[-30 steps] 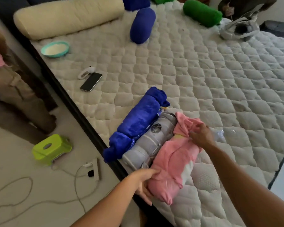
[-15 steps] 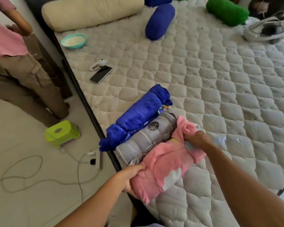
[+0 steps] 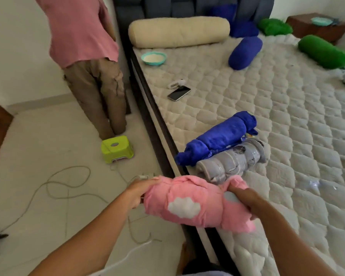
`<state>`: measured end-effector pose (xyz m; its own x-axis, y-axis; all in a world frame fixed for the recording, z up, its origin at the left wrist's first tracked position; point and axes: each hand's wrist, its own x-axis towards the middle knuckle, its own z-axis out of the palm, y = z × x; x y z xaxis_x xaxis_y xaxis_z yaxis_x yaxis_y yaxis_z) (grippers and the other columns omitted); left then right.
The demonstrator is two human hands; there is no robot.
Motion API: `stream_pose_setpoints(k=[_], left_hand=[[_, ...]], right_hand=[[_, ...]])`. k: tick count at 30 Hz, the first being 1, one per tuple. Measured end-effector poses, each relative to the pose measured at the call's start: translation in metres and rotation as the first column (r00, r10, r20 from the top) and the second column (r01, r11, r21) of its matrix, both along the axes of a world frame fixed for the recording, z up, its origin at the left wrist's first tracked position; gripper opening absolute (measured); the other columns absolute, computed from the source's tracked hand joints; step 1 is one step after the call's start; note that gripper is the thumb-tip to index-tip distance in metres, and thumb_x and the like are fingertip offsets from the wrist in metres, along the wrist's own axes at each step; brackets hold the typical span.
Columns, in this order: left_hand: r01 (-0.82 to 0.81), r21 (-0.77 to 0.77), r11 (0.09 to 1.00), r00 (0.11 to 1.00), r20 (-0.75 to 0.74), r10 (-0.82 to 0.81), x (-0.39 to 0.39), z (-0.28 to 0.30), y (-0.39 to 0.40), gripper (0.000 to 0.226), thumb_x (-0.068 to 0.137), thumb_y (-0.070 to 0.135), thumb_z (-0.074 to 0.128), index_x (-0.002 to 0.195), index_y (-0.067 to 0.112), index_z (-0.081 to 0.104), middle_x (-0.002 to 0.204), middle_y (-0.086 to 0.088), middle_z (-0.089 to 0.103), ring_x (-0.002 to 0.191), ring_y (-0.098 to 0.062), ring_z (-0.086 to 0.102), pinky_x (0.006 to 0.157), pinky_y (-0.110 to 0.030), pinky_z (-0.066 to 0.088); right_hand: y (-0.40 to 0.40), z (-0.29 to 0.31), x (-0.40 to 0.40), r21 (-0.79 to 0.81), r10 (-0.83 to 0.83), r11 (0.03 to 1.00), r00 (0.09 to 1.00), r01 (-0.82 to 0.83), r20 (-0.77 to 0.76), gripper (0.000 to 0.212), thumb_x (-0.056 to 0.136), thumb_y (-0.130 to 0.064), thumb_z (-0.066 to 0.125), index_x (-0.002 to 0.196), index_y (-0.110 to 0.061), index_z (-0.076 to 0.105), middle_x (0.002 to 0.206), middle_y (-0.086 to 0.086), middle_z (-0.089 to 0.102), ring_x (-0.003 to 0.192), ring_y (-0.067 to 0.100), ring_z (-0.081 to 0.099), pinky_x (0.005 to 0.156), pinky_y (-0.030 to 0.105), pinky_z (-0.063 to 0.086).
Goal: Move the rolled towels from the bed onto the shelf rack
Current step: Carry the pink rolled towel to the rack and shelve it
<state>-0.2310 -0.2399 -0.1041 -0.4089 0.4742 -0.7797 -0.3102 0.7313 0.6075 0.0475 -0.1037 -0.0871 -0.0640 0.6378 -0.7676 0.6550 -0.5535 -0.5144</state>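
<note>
**Two hands clamped on the pink towel roll at the bed's edge**

Both ends of the pink rolled towel (image 3: 195, 204) are gripped, and the roll is held level in the air over the dark edge of the bed (image 3: 287, 116), at about 6 o'clock in the view. A white cloud patch is seen on its near side. The left hand (image 3: 136, 193) is closed around the roll's 9 o'clock end, fingers curled into the cloth. The right hand (image 3: 242, 198) is closed over the 3 o'clock end, where the fabric is bunched under its fingers. Between the two hands the whole roll is spanned.

Just beyond the roll, at its 12 o'clock, a grey rolled towel (image 3: 231, 162) is left lying on the mattress, and a blue rolled towel (image 3: 217, 139) is pressed against its far side. Further up the bed, a phone (image 3: 178, 93) and a teal bowl (image 3: 153, 58) are seen. On the floor at 9 o'clock a green stool (image 3: 117, 148) is placed beside a standing person (image 3: 88, 56).
</note>
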Motion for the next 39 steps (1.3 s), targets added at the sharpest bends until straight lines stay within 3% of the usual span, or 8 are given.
stream_pose_setpoints(k=[3,7,12,18,23,27,34,39], left_hand=[[-0.067,0.127,0.99,0.984,-0.155,0.086,-0.043,0.021,-0.07,0.033,0.077,0.02,0.077,0.106,0.007,0.067,0.098,-0.009,0.071,0.079,-0.02,0.064,0.061,-0.024,0.046],[-0.243,0.317,0.917,0.928,-0.198,0.315,-0.097,0.044,-0.165,0.034,0.078,0.008,0.074,0.11,0.016,0.064,0.113,-0.008,0.07,0.094,-0.019,0.063,0.068,-0.025,0.047],[-0.481,0.481,0.733,0.712,-0.274,0.646,-0.163,0.073,-0.269,0.047,0.076,0.017,0.074,0.122,0.017,0.062,0.121,-0.005,0.066,0.104,-0.022,0.062,0.086,-0.032,0.049],[-0.813,0.46,0.357,0.417,0.031,0.908,-0.214,0.075,-0.362,0.083,0.077,0.04,0.076,0.144,0.02,0.032,0.142,-0.004,0.042,0.113,-0.025,0.044,0.085,-0.049,0.048],[-0.874,0.449,0.186,0.352,0.322,0.879,-0.256,0.071,-0.407,0.097,0.057,0.069,0.074,0.137,0.023,0.045,0.136,-0.007,0.054,0.117,-0.029,0.054,0.087,-0.058,0.052],[-0.892,0.45,0.041,0.218,0.35,0.911,-0.314,0.072,-0.429,0.076,0.07,0.064,0.069,0.13,0.022,0.046,0.118,-0.008,0.06,0.101,-0.027,0.058,0.071,-0.048,0.056],[-0.918,0.381,-0.106,0.036,0.349,0.937,-0.423,0.067,-0.451,0.085,0.072,0.055,0.074,0.14,0.018,0.039,0.125,-0.014,0.055,0.107,-0.034,0.055,0.087,-0.057,0.053],[-0.922,0.344,-0.18,-0.036,0.387,0.921,-0.482,0.054,-0.48,0.092,0.067,0.055,0.078,0.141,0.018,0.04,0.132,-0.013,0.056,0.115,-0.035,0.056,0.092,-0.061,0.05]], right_hand=[[-0.032,0.005,-0.055,-0.072,-0.018,0.997,0.995,0.011,-0.101,0.075,0.078,-0.053,0.066,0.136,-0.011,0.044,0.14,0.018,0.048,0.125,0.04,0.046,0.096,0.06,0.038],[-0.084,0.025,-0.141,-0.034,0.053,0.998,0.978,-0.061,-0.203,0.04,0.083,-0.035,0.066,0.11,-0.006,0.06,0.088,0.017,0.062,0.084,0.031,0.058,0.081,0.043,0.047],[-0.17,0.045,-0.246,0.007,0.141,0.987,0.85,-0.16,-0.508,0.023,0.086,-0.029,0.068,0.096,-0.009,0.066,0.092,0.016,0.071,0.083,0.028,0.067,0.066,0.036,0.055],[-0.256,0.061,-0.365,-0.05,0.228,0.939,0.724,-0.34,-0.651,0.032,0.085,-0.024,0.066,0.109,-0.003,0.068,0.097,0.016,0.074,0.078,0.025,0.073,0.058,0.031,0.059],[-0.306,0.059,-0.471,-0.074,0.325,0.874,0.692,-0.48,-0.644,0.04,0.082,-0.027,0.069,0.113,-0.004,0.068,0.108,0.017,0.073,0.098,0.03,0.07,0.072,0.036,0.057],[-0.333,0.051,-0.553,-0.074,0.408,0.801,0.632,-0.594,-0.659,0.028,0.087,-0.02,0.062,0.107,-0.002,0.069,0.108,0.017,0.072,0.093,0.028,0.068,0.078,0.038,0.054],[-0.359,0.045,-0.679,-0.02,0.547,0.714,0.576,-0.7,-0.607,0.031,0.084,-0.025,0.064,0.108,-0.006,0.067,0.11,0.015,0.073,0.103,0.034,0.066,0.087,0.054,0.055],[-0.385,0.04,-0.744,-0.054,0.615,0.64,0.553,-0.767,-0.562,0.031,0.084,-0.026,0.064,0.11,-0.009,0.068,0.11,0.012,0.072,0.101,0.031,0.065,0.058,0.035,0.057]])
